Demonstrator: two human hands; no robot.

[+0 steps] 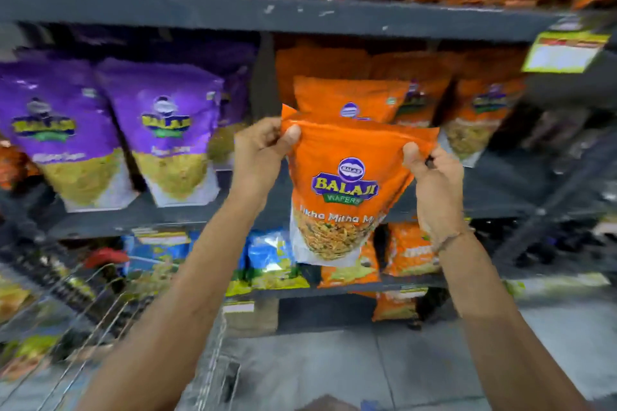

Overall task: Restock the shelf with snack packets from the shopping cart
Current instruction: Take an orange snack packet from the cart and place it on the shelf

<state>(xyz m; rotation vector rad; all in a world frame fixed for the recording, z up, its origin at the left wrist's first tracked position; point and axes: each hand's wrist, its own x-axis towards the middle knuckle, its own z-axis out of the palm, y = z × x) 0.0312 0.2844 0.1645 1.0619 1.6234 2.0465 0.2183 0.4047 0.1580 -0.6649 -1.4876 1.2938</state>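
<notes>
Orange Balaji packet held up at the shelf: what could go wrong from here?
1. Both hands, left hand and right hand, pinch only the top corners of the orange packet; it could slip or its seal could strain.
2. The orange packets already on the shelf stand close together, so pushing this one in might topple them.
3. Purple packets sit alongside; misplacing it there is possible.

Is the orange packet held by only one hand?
No: the left hand pinches the top left corner of the orange packet and the right hand pinches its top right corner.
</notes>
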